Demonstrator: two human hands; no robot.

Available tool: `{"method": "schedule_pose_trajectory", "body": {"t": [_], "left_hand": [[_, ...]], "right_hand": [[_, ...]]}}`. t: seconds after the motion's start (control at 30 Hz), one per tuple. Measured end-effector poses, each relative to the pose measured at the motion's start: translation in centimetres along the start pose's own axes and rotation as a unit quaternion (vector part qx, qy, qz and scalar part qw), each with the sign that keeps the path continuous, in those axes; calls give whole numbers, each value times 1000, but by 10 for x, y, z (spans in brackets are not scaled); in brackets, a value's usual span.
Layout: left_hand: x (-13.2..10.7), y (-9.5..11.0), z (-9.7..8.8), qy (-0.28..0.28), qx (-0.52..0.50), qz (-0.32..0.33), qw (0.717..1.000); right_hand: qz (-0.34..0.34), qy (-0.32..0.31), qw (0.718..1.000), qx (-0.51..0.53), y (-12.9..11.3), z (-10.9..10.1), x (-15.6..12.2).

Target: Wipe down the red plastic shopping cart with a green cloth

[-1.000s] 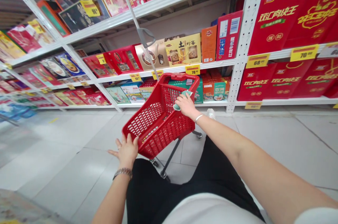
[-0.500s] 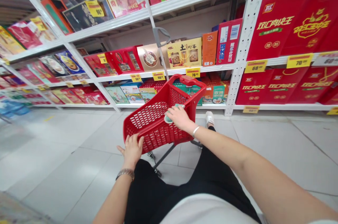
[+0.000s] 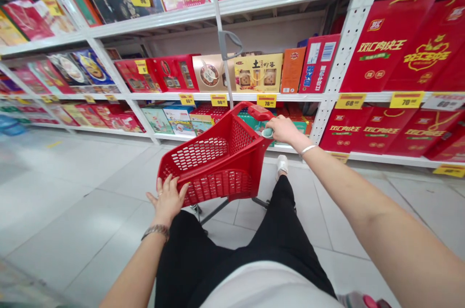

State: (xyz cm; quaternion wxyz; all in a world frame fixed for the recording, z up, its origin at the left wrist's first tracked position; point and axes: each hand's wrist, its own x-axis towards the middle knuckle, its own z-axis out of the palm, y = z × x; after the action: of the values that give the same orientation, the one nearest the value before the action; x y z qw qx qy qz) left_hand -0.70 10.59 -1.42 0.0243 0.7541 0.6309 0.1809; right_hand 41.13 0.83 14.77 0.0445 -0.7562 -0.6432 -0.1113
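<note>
A red plastic shopping cart (image 3: 214,167) with perforated basket walls stands in front of me, its basket bare inside. My left hand (image 3: 167,197) lies on the cart's near left end, fingers spread over the rim; it wears a ring and a metal watch band. At the near end of the red cart handle (image 3: 254,110), my right hand (image 3: 284,129) is closed around it. A small mint-green round thing (image 3: 268,132) shows under those fingers, its kind unclear. A silver bangle circles the right wrist.
White metal shelves (image 3: 232,100) with boxed foods run across the aisle. Red gift bags (image 3: 378,46) fill the right bay. A grey pole with a clip (image 3: 228,45) rises behind the cart. My legs and a white shoe (image 3: 282,165) are close to the cart.
My right hand has moved from above the basket's side to the handle, keeping the mint-green thing. The cart and my left hand appear slightly further left in view.
</note>
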Motion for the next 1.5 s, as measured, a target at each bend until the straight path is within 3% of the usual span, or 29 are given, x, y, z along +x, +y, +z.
{"method": "schedule_pose_trajectory", "body": {"t": [0.1,0.2,0.3,0.4,0.47,0.57,0.7,0.8,0.9,1.07,1.17,1.27,1.37,1.5], "left_hand": [[11,-3,-5,-6,7,-50,999],[10,6,-6,33,-12,-57,998],[-6,34,-2,35,-38,12,999],[-30,70,-2,10,-75,133,988],[-45,90,-7,28,-101,197,975],[-60,106,-23,83,-114,238,961],[-70,111,-49,156,-116,225,955],[-76,110,-58,191,-114,210,952],[-84,108,-59,211,-120,237,941],[-92,100,-58,250,-141,247,925],[-94,93,-61,266,-151,285,908],[-95,87,-67,270,-161,317,895],[-96,82,-72,267,-173,323,891],[-99,74,-77,251,-197,334,887]], "right_hand": [[8,9,1000,12,-22,1,-8],[-19,34,999,31,-49,3,-26],[-49,74,995,48,-80,3,-50],[-104,106,986,71,-114,1,-78],[-172,117,973,102,-130,-2,-94],[-239,140,946,170,-135,-8,-108],[-177,225,924,253,-119,-12,-96],[-186,227,911,291,-115,-4,-76],[-230,188,906,301,-130,11,-71],[-288,175,890,306,-163,14,-99],[-321,164,889,284,-160,5,-100],[-303,164,904,252,-140,2,-74],[-255,166,922,238,-109,4,-32],[-133,121,967,183,-68,10,16]]}}
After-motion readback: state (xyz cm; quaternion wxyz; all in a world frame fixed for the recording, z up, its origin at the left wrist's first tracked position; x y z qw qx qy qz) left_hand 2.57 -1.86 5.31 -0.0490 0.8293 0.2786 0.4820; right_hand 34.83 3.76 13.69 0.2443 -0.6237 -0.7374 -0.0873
